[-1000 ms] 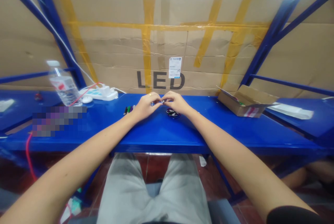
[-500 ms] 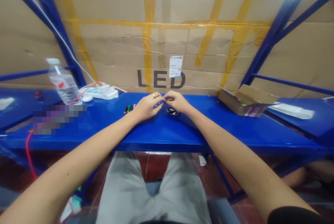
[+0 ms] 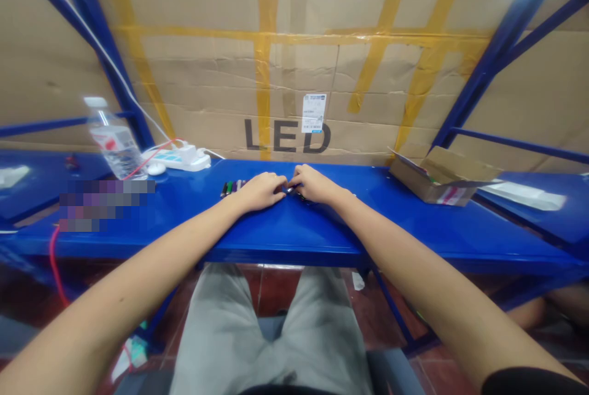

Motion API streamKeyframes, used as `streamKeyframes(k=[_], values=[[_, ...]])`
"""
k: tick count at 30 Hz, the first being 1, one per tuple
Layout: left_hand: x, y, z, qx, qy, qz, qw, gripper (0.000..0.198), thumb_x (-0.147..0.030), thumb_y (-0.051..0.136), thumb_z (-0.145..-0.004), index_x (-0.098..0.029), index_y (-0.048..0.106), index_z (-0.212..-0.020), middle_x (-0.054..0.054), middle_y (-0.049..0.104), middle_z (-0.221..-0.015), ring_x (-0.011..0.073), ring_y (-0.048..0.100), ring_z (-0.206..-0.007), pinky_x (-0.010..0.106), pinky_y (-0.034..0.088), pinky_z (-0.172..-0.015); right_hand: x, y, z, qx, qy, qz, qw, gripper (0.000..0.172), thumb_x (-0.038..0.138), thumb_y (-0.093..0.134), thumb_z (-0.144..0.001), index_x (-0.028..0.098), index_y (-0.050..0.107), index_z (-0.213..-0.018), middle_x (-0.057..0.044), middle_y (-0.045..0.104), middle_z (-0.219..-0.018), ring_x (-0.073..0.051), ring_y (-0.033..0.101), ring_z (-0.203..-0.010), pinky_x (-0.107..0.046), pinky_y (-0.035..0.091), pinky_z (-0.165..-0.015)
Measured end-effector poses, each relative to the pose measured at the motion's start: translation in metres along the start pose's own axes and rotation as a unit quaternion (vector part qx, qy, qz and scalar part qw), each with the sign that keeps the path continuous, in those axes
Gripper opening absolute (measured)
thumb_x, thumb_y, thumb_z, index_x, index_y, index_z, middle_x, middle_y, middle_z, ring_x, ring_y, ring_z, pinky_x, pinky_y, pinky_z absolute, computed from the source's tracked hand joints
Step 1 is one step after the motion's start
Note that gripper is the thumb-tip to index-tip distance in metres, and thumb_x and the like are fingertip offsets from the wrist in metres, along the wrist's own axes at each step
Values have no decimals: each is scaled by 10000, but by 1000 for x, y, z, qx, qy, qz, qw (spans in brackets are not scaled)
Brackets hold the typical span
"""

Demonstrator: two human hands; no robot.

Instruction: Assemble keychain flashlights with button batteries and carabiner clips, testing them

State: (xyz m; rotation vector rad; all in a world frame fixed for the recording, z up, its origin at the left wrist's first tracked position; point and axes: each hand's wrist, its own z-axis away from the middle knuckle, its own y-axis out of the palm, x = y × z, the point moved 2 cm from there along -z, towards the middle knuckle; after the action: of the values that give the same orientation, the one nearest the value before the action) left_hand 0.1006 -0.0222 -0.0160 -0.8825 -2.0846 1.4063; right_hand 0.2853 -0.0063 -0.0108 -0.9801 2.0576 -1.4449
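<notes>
My left hand [image 3: 265, 191] rests low over the blue table, its fingers curled and closed; whatever they hold, if anything, is hidden. Just beside its fingertips, my right hand [image 3: 315, 184] points down with thumb and fingers pinched together. A small shiny piece [image 3: 290, 191] shows at the right fingertips, too small to name. Under the right hand lies a pile of small dark and metallic pieces [image 3: 302, 197], mostly covered by the fingers. Left of my left hand, several short coloured sticks [image 3: 231, 187] in black, green, purple and pale tones lie in a row, partly hidden by the hand.
An open cardboard box [image 3: 442, 177] stands at the right of the blue table [image 3: 285, 232]. To the left are a water bottle [image 3: 117, 146], a white power strip [image 3: 184, 157] and a pixelated patch. A large cardboard sheet [image 3: 207, 88] marked LED closes off the back.
My fingertips, close together above the table before, are slightly lower now. The right hand has come down over the pile and covers most of it. The view has shifted slightly.
</notes>
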Motion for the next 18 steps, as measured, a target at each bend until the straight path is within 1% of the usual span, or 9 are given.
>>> streamKeyframes(k=[2,6,8,13,18], values=[[0,0,-1,0,0,12,1000,127,-257,589,-902,-182,653,-983,70,708,-926,246,651,-897,354,480,-812,6,-4,1,9,0,27,1000,340,63,529,-904,187,803,-1063,-126,601,-985,-222,504,-941,-342,405,-861],[3,1,-2,4,12,45,999,119,-231,584,-884,-195,691,-923,61,731,-941,234,670,-914,339,488,-838,17,-10,1,35,-1,72,997,370,54,502,-903,198,807,-1056,-132,584,-985,-241,478,-942,-363,385,-863],[5,3,-2,-7,15,49,999,134,-226,586,-873,-198,709,-918,64,737,-944,233,675,-906,336,494,-833,18,-10,2,37,2,76,996,380,44,499,-897,202,809,-1049,-131,579,-980,-243,474,-940,-363,378,-852],[6,6,-2,-35,19,57,998,148,-222,604,-857,-211,744,-904,63,739,-915,236,682,-874,337,505,-814,9,-5,2,15,0,44,999,352,38,535,-879,207,811,-1017,-119,577,-970,-231,479,-925,-351,376,-836],[5,7,-3,-54,4,98,994,147,-227,630,-844,-221,773,-875,54,735,-860,225,680,-805,324,514,-786,1,0,0,17,-1,18,1000,346,44,547,-881,212,804,-1042,-102,592,-963,-218,496,-932,-338,381,-853]])
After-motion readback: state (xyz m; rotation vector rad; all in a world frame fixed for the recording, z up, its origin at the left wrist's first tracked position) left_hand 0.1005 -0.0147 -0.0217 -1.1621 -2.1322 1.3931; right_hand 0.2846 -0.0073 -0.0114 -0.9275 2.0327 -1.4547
